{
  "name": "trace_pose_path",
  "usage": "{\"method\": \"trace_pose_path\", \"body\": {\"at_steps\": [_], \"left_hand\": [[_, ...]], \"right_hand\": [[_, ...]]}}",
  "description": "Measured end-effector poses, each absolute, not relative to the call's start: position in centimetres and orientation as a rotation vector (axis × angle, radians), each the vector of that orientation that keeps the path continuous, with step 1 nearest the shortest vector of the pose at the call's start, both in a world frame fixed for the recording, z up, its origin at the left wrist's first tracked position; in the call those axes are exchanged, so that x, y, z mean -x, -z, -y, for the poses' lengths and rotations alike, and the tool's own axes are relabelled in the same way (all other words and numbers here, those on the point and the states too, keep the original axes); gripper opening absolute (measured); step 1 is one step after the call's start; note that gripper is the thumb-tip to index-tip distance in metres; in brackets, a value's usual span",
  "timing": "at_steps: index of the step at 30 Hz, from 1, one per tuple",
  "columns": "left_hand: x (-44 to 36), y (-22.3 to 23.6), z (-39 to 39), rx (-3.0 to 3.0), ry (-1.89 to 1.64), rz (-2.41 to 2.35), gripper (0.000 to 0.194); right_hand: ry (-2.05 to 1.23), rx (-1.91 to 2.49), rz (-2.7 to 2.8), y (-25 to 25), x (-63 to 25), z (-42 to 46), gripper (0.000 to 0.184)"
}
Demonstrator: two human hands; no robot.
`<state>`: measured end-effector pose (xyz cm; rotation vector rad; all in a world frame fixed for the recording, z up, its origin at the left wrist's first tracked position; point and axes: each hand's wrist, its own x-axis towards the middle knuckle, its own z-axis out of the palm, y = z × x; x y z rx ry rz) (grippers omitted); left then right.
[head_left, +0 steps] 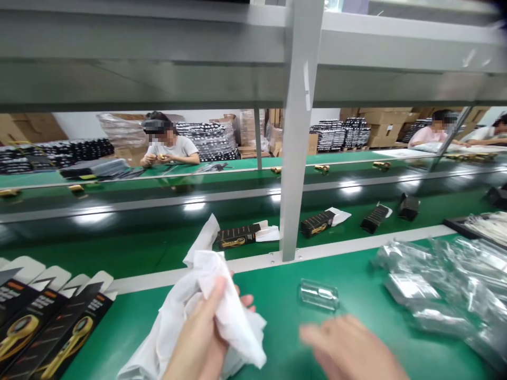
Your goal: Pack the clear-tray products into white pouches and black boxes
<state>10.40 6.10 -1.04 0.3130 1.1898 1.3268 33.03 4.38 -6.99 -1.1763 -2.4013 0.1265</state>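
My left hand point(206, 330) is closed around a thin white bag point(241, 322), with the thumb pressed on top of it. Whether anything is inside its folds I cannot tell. More soft white bags point(166, 338) lie bunched under and behind that hand on the green bench. My right hand point(352, 345), smeared by motion, is low in front of a clear plastic cylinder point(319, 294). A small gap seems to separate the two. The right fingertips are too blurred to read.
Open black printed boxes point(75, 327) stand at the left. Clear plastic pieces point(447, 295) are heaped at the right. Beyond a metal post point(297, 132), a green conveyor point(158, 237) carries black boxes point(240, 236). Several people point(172, 142) work across it. A shelf beam point(138, 42) spans above.
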Motion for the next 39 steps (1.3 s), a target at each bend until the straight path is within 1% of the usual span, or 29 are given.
{"method": "trace_pose_path", "body": {"at_steps": [2, 3, 5, 7, 10, 13, 16, 17, 18, 20, 25, 26, 29, 34, 39], "left_hand": [[-9.1, 0.6, -5.6, -0.365, -1.349, -1.209, 0.029], [-8.9, 0.5, -5.2, -0.386, -1.330, -1.223, 0.030], [-9.0, 0.6, -4.4, -0.383, -1.289, -1.273, 0.033], [-9.5, 1.1, -3.6, -0.348, -1.265, -1.305, 0.038], [-10.2, 2.4, -2.9, -0.321, -1.224, -1.300, 0.044], [-10.6, 3.7, -2.5, -0.376, -1.138, -1.274, 0.045], [-10.8, 4.9, -2.5, -0.407, -1.120, -1.189, 0.046], [-10.9, 5.3, -2.5, -0.412, -1.121, -1.167, 0.047], [-10.9, 5.7, -2.5, -0.417, -1.120, -1.154, 0.048], [-11.0, 6.5, -2.7, -0.431, -1.122, -1.150, 0.051], [-12.0, 7.4, -2.9, -0.463, -1.237, -1.140, 0.063], [-12.3, 7.4, -2.9, -0.448, -1.260, -1.105, 0.067], [-13.0, 7.1, -2.8, -0.382, -1.288, -0.971, 0.077], [-13.0, 7.1, -2.8, -0.324, -1.318, -0.942, 0.085], [-12.9, 7.8, -3.1, -0.368, -1.357, -0.986, 0.089]], "right_hand": [[0.072, 1.400, 2.368, 6.9, -32.5, -6.3, 0.022], [0.145, 1.484, 2.362, 7.0, -32.2, -7.2, 0.018], [0.165, 1.500, 2.412, 7.5, -31.8, -8.1, 0.006], [0.104, 1.395, 2.500, 7.8, -32.2, -8.1, 0.002], [0.011, 1.226, 2.635, 7.5, -34.4, -7.1, 0.007], [-0.058, 1.131, 2.717, 6.9, -37.4, -6.4, 0.011], [-0.092, 1.133, 2.715, 6.8, -40.0, -6.4, 0.035], [-0.080, 1.155, 2.688, 6.9, -40.5, -6.4, 0.039], [-0.052, 1.185, 2.643, 7.0, -40.8, -6.3, 0.039], [0.015, 1.261, 2.526, 7.4, -40.2, -6.1, 0.029], [0.201, 1.515, 2.456, 8.9, -34.7, -5.1, 0.008], [0.244, 1.549, 2.465, 9.3, -33.7, -5.0, 0.008], [0.300, 1.588, 2.462, 10.1, -32.4, -5.1, 0.024], [0.187, 1.637, 2.397, 10.2, -34.1, -6.5, 0.016], [-0.008, 1.699, 2.329, 7.5, -35.8, -7.2, 0.021]]}}
